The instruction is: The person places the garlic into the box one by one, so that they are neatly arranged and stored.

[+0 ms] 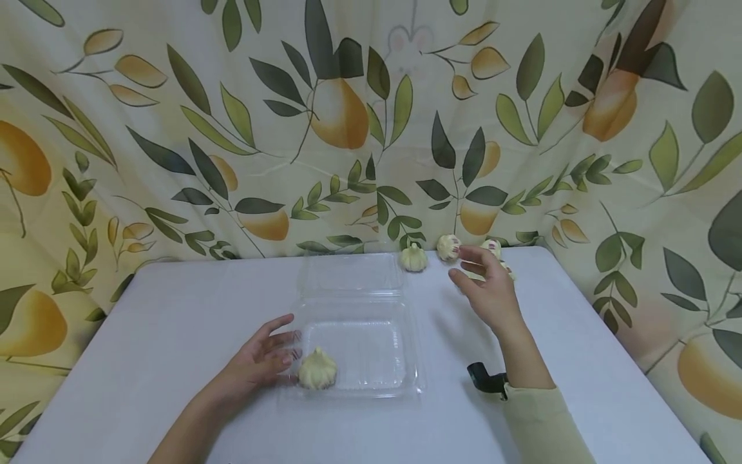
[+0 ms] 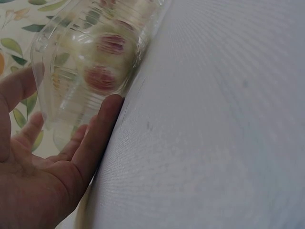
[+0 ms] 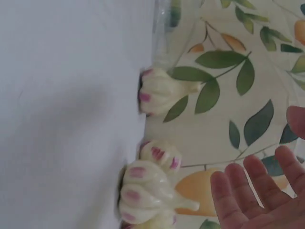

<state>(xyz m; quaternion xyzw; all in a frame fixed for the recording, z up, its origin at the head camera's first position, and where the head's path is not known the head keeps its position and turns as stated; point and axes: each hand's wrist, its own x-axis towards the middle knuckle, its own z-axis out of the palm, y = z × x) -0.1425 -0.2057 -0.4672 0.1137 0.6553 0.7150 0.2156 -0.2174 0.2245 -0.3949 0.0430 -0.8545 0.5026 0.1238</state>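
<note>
A clear plastic clamshell box (image 1: 408,351) lies with its lid (image 1: 350,274) folded back. In its front left corner sits one garlic bulb (image 1: 317,369), pale with purple patches in the left wrist view. My left hand (image 1: 263,354) is at the box's left side, its fingers spread and loosely extended along the wall. My right hand (image 1: 489,290) hovers over a cluster of garlic bulbs at the back right, fingers apart and holding nothing. One garlic bulb (image 3: 145,191) in that group shows whole in the right wrist view; the hand partly hides others in the head view.
Beside the lid stands another garlic bulb (image 1: 413,258), with a further garlic bulb (image 1: 448,247) to its right. A black bent object (image 1: 487,380) shows by the right sleeve. A patterned curtain (image 1: 348,129) hangs behind the white table (image 1: 191,309).
</note>
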